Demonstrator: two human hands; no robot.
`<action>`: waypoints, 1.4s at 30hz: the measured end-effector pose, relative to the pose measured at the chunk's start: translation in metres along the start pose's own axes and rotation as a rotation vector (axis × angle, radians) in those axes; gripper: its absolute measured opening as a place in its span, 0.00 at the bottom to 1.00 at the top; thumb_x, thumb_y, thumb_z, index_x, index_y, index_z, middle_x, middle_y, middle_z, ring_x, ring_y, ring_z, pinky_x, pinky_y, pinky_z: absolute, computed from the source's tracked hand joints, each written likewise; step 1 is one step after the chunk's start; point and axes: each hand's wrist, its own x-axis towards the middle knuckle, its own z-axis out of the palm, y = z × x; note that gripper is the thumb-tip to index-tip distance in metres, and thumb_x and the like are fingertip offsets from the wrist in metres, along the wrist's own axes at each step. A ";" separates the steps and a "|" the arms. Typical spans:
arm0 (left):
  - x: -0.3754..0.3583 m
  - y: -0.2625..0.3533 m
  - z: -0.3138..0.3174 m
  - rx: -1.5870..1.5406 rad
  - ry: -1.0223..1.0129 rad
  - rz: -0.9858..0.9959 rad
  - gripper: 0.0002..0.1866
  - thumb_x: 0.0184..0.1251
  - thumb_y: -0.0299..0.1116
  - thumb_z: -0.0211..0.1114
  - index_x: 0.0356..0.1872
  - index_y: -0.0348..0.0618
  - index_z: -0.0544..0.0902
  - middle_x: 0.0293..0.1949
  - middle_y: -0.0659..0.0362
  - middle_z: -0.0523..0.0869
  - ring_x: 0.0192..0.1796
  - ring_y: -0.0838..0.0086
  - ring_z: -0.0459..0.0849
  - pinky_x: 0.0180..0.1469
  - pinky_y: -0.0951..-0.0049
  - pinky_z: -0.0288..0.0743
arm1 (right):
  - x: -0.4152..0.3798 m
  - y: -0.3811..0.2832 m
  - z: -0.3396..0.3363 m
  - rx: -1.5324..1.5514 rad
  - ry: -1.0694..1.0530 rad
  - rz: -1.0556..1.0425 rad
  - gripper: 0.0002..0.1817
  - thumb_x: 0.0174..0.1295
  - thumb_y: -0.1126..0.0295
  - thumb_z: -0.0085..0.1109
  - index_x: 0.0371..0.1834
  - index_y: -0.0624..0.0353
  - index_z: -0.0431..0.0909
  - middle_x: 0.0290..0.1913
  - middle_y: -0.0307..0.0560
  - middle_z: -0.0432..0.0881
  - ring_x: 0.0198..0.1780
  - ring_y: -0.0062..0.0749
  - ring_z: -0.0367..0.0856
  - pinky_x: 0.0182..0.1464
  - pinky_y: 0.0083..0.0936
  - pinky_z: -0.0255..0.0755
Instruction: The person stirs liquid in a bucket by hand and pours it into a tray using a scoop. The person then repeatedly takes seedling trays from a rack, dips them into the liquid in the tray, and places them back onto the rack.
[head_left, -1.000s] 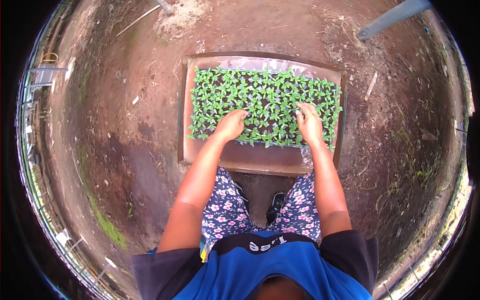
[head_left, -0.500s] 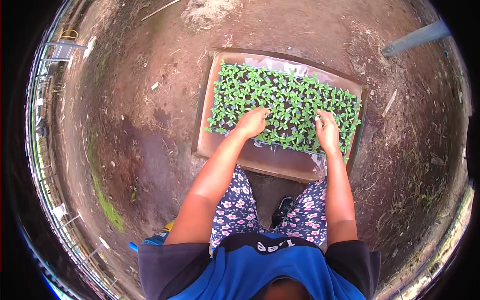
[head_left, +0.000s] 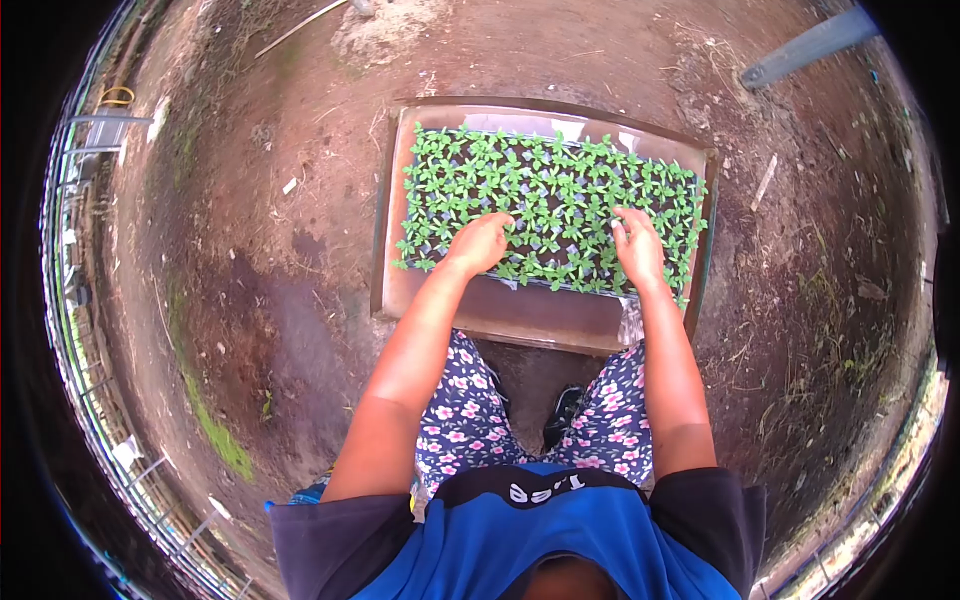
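A tray of green seedlings (head_left: 550, 215) sits in a shallow brown, wet-looking basin (head_left: 540, 312) on the ground in front of me. Over the left-middle part of the plants is my left hand (head_left: 480, 243), its fingers curled in together at the leaves. Whatever its fingertips hold, if anything, is too small to make out. My right hand (head_left: 640, 245) reaches over the right part of the seedlings, with thumb and fingers bent and a little apart. I see nothing between them. Leaves touch or surround both sets of fingertips.
Bare brown soil (head_left: 250, 300) surrounds the basin. A grey post (head_left: 810, 48) stands at the upper right, and a thin stick (head_left: 767, 182) lies below it. My legs in flowered trousers (head_left: 470, 410) are close to the basin's near edge. A railing (head_left: 95, 390) curves along the left.
The view has shifted slightly, so the basin and seedlings appear farther left. My right hand's fingers have moved a little outward over the plants. My left hand stays near the same seedlings.
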 end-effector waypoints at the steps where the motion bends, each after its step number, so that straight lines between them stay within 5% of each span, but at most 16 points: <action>1: 0.000 -0.004 0.002 0.008 0.007 0.021 0.17 0.54 0.27 0.50 0.47 0.44 0.73 0.37 0.54 0.79 0.40 0.65 0.78 0.44 0.69 0.70 | 0.000 0.000 0.000 -0.012 0.005 -0.003 0.12 0.56 0.68 0.50 0.44 0.52 0.74 0.46 0.46 0.74 0.46 0.42 0.74 0.47 0.31 0.68; 3: 0.000 -0.005 0.000 0.060 -0.010 0.008 0.17 0.54 0.28 0.50 0.47 0.44 0.73 0.36 0.54 0.79 0.40 0.65 0.78 0.44 0.68 0.70 | 0.001 -0.001 -0.001 0.008 0.006 -0.024 0.12 0.56 0.68 0.50 0.44 0.53 0.74 0.45 0.48 0.74 0.46 0.42 0.73 0.48 0.32 0.67; 6: -0.002 0.000 -0.009 0.058 -0.079 -0.075 0.16 0.54 0.28 0.48 0.46 0.44 0.73 0.48 0.51 0.76 0.50 0.60 0.74 0.53 0.65 0.67 | 0.002 -0.006 -0.003 0.004 0.003 -0.023 0.12 0.56 0.68 0.50 0.44 0.55 0.74 0.44 0.50 0.74 0.47 0.43 0.73 0.49 0.33 0.67; 12: -0.005 -0.005 -0.016 0.060 -0.157 -0.147 0.17 0.54 0.29 0.50 0.46 0.45 0.73 0.46 0.50 0.77 0.49 0.60 0.75 0.52 0.65 0.67 | 0.004 -0.004 0.000 0.001 0.000 -0.026 0.12 0.56 0.68 0.50 0.44 0.55 0.74 0.45 0.50 0.74 0.47 0.43 0.72 0.50 0.32 0.66; 16: -0.005 -0.028 -0.007 0.069 -0.075 -0.068 0.18 0.52 0.28 0.51 0.47 0.44 0.73 0.29 0.53 0.79 0.35 0.63 0.79 0.40 0.67 0.70 | 0.004 -0.004 0.002 0.008 0.007 -0.030 0.12 0.56 0.69 0.50 0.44 0.55 0.74 0.45 0.49 0.74 0.47 0.43 0.73 0.50 0.32 0.66; 24: -0.009 -0.024 -0.011 0.068 -0.045 -0.066 0.17 0.53 0.29 0.51 0.47 0.44 0.74 0.38 0.48 0.80 0.42 0.60 0.78 0.45 0.65 0.70 | 0.006 -0.001 0.007 0.043 -0.001 -0.009 0.12 0.55 0.69 0.52 0.44 0.53 0.74 0.43 0.46 0.75 0.36 0.37 0.76 0.41 0.28 0.70; 30: -0.006 -0.028 -0.006 0.113 -0.035 -0.041 0.17 0.54 0.29 0.51 0.47 0.44 0.74 0.38 0.49 0.80 0.42 0.60 0.78 0.45 0.66 0.69 | 0.005 -0.006 0.003 0.051 -0.024 0.005 0.13 0.55 0.69 0.52 0.44 0.54 0.74 0.43 0.47 0.75 0.38 0.39 0.76 0.43 0.29 0.69; 33: -0.006 -0.015 -0.015 0.067 -0.110 -0.138 0.17 0.55 0.31 0.51 0.48 0.47 0.72 0.49 0.52 0.75 0.51 0.61 0.74 0.53 0.65 0.66 | 0.005 -0.003 0.003 0.036 0.001 -0.041 0.12 0.55 0.70 0.51 0.44 0.56 0.74 0.44 0.49 0.75 0.45 0.43 0.73 0.48 0.31 0.67; 37: -0.007 -0.017 -0.012 0.095 -0.037 -0.068 0.17 0.56 0.30 0.50 0.48 0.45 0.73 0.37 0.49 0.80 0.41 0.60 0.78 0.45 0.64 0.69 | 0.004 -0.004 0.002 0.040 0.005 -0.021 0.12 0.55 0.69 0.51 0.43 0.56 0.75 0.43 0.50 0.75 0.45 0.43 0.74 0.48 0.31 0.67; 42: -0.005 -0.010 -0.016 0.098 -0.084 -0.084 0.17 0.54 0.31 0.51 0.47 0.44 0.73 0.41 0.49 0.79 0.46 0.59 0.77 0.49 0.63 0.68 | 0.003 -0.004 0.002 -0.026 0.032 -0.093 0.12 0.56 0.67 0.49 0.42 0.56 0.75 0.44 0.49 0.75 0.47 0.42 0.73 0.50 0.32 0.67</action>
